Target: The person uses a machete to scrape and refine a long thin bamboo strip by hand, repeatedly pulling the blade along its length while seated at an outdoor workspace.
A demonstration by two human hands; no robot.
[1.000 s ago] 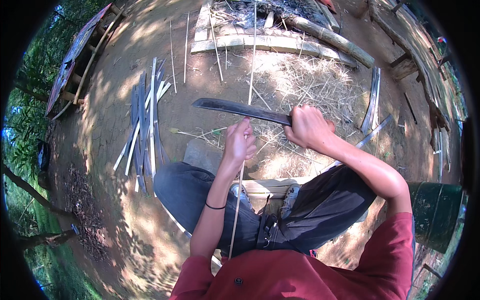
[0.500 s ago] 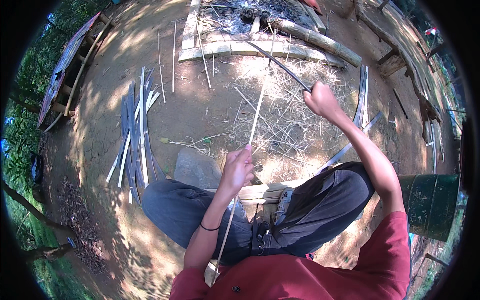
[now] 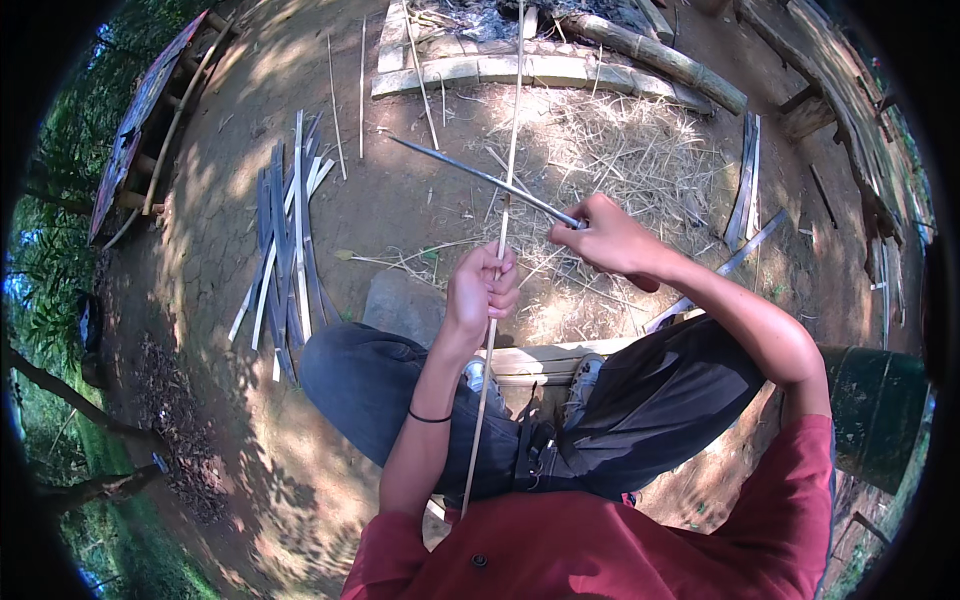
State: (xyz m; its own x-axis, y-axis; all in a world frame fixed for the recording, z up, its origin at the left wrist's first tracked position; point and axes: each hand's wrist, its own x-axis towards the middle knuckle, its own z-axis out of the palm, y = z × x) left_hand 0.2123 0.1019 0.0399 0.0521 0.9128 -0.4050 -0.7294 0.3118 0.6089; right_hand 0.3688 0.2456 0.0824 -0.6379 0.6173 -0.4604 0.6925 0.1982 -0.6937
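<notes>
Risk to fingers: the long knife point(image 3: 480, 178) crossed the thin bamboo strip point(image 3: 497, 270) just above the left hand point(image 3: 481, 290); a slip down the strip could have cut those fingers.
Risk to the strip: it looked very thin, so a hard push could have snapped or split it crooked.
Left hand: it was closed around the strip, fingers curled tight.
Right hand point(image 3: 610, 238): it was closed on the knife handle (the handle itself was mostly hidden in the fist).
Where the strip was: it ran from the person's lap up between the knees, through the left hand, and far out over the straw point(image 3: 640, 150).
Blade and strip: they seemed to touch, though I could not be sure.
Nearby: a pile of split slats point(image 3: 285, 240) lay on the dirt, well apart, to the left.
</notes>
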